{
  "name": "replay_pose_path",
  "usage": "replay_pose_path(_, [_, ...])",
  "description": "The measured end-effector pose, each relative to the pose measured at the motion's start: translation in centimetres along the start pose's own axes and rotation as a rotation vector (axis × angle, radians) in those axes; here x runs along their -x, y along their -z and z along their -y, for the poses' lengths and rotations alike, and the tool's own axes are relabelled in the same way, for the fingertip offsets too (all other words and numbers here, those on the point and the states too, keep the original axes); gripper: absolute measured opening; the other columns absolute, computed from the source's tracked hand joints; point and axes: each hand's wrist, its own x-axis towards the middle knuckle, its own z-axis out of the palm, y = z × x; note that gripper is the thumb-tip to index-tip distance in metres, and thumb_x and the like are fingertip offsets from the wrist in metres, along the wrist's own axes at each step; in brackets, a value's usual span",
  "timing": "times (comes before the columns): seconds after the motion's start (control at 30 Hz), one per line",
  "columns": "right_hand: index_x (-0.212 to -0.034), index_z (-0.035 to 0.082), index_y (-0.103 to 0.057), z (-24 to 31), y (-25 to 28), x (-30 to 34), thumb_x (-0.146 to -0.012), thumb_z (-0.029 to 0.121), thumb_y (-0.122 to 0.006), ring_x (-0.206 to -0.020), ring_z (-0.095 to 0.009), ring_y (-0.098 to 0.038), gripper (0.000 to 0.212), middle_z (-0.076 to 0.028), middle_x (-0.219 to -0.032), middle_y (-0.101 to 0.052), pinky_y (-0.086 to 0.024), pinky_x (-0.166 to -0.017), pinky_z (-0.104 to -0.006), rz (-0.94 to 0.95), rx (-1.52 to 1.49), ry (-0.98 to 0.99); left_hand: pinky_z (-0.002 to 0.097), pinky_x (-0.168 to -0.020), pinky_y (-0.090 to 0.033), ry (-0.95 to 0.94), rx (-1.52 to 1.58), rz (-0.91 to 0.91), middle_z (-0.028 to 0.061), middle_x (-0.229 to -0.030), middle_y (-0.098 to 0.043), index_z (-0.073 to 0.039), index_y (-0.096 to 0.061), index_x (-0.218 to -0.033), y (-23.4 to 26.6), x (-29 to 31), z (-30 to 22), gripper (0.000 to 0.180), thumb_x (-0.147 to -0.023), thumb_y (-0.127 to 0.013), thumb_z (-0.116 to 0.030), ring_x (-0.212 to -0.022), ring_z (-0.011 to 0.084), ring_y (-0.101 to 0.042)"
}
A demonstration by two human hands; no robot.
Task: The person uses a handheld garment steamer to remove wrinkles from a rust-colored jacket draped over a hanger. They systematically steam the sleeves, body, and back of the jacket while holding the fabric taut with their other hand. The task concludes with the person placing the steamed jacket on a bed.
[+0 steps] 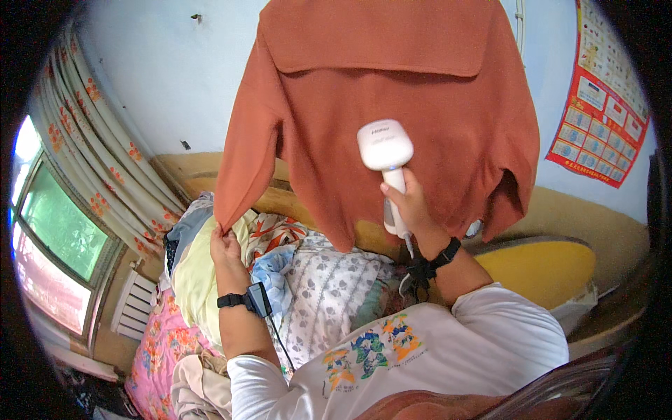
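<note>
Head view: right hand (409, 206) grips smooth white steamer (385, 150).

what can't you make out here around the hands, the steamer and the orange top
All in the head view:
- Orange top: its neck and whatever it hangs from are cut off by the upper edge.
- White handheld steamer: its front face is turned toward the cloth, so any contact is hidden; the right hand covers the handle.
- Left hand: its fingers pinch the sleeve cuff, fingertips hidden behind the cloth.
- Bedding pile: its far side is hidden by the top.
</note>
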Motion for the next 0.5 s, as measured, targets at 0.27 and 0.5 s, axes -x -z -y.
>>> replay_pose_path(0.27, [-0.101, 0.002, -0.054, -0.2, -0.8, -0.1, -0.08, 0.017, -0.067, -0.072, -0.009, -0.05, 0.029, -0.001, -0.083, -0.055, -0.043, -0.063, -0.0264, 0.009, -0.133, 0.039, 0.0332, -0.091, -0.048, -0.016, 0.285, -0.186, 0.017, -0.109, -0.056, 0.008, -0.05, -0.103, -1.2, 1.9, -4.4, 0.021, -0.085, -0.056, 0.0, -0.099, 0.0269, -0.056])
replay_pose_path(0.5, [-0.103, 0.002, -0.054, 0.1, 0.2, -2.0, -0.081, 0.015, -0.066, -0.074, -0.01, -0.05, 0.027, -0.001, -0.084, -0.055, -0.042, -0.064, -0.0261, -0.034, -0.158, 0.042, 0.047, -0.1, -0.037, 0.159, 0.263, 0.102, 0.0169, -0.126, -0.049, 0.003, -0.046, -0.12, -2.4, 7.3, -5.4, 0.052, -0.069, -0.047, 0.01, -0.117, 0.0361, -0.046])
